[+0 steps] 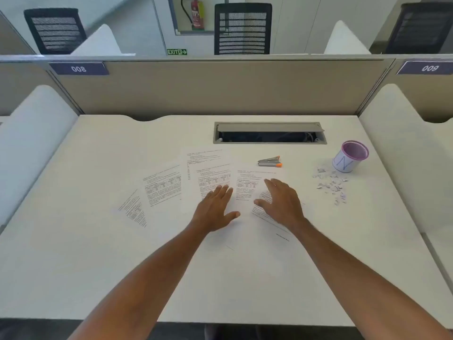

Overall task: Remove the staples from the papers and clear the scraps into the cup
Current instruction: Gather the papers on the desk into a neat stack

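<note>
Left hand (pixel 217 207) and right hand (pixel 282 202) both flat, fingers spread, palms down on papers (pixel 210 177) at frame centre; judged to keep sheets from sliding. They pinch nothing. Papers fanned over surface (pixel 98 266), centre to lower left. Staple remover (pixel 269 161) lies apart, above right hand, untouched. Scraps (pixel 332 185) scattered at right, just beside cup (pixel 350 157), not yet inside.
</note>
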